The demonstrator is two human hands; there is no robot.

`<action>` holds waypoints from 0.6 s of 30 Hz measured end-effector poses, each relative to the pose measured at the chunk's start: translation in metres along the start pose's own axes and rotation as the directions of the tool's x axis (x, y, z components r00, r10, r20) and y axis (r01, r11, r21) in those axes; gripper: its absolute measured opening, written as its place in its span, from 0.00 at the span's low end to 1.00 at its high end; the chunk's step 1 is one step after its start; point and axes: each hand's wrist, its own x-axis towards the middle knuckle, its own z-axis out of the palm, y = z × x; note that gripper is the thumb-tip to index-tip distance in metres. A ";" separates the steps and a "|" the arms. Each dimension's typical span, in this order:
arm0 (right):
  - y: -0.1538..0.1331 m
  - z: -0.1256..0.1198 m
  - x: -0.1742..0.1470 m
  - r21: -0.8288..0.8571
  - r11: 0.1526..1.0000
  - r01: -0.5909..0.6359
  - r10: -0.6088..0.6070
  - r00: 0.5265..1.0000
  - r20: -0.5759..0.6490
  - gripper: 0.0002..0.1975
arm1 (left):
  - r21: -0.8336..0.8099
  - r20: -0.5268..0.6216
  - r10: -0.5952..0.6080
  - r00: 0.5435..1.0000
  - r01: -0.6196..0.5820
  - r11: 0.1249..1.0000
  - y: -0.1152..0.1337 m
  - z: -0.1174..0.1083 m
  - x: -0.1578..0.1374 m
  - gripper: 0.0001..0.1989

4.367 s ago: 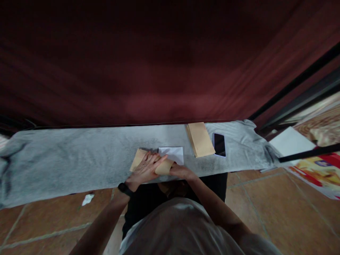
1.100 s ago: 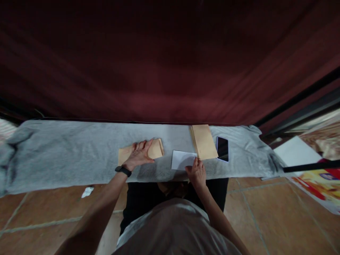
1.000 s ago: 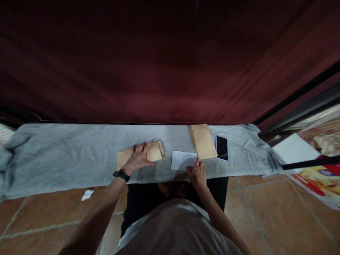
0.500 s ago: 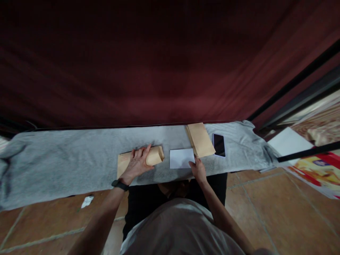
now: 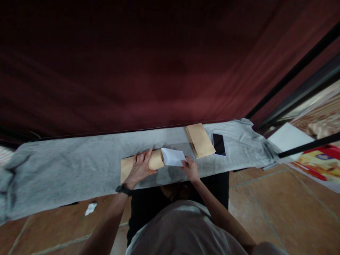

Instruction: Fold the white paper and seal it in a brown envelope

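A brown paper envelope (image 5: 156,160) lies lengthwise on the grey cloth, its right-hand mouth bulging apart. My left hand (image 5: 142,165), with a dark band at the wrist, grips it across the middle, thumb on the near edge and fingers on the far edge. My right hand (image 5: 190,169) pinches the right end of a folded white paper (image 5: 174,157). The paper's left end is at the envelope's mouth; whether it is inside I cannot tell.
A stack of brown envelopes (image 5: 201,140) lies right of the paper, with a phone (image 5: 219,144) beside it. Grey cloth (image 5: 71,166) covers the narrow surface. A dark red panel (image 5: 159,71) rises behind. White scrap (image 5: 91,208) is on the tiled floor.
My right hand has moved left with the white paper, bringing it up to the envelope's mouth. My left hand keeps its grip on the envelope. The view has shifted slightly.
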 end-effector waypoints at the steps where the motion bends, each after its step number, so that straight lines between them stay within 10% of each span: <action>1: 0.000 -0.005 0.001 -0.032 0.999 0.002 -0.001 1.000 0.025 0.12 | 0.001 0.001 0.002 1.000 -0.002 1.000 0.000 0.001 0.000 0.60; 7: -0.007 -0.021 0.014 -0.023 0.996 -0.087 0.090 0.984 0.155 0.06 | -0.001 -0.002 0.021 1.000 -0.021 1.000 -0.001 0.004 0.000 0.60; 18: -0.008 0.021 0.029 -0.178 0.984 -0.019 0.046 0.988 0.148 0.11 | 0.010 0.007 0.072 0.997 -0.072 0.997 0.009 0.003 0.001 0.60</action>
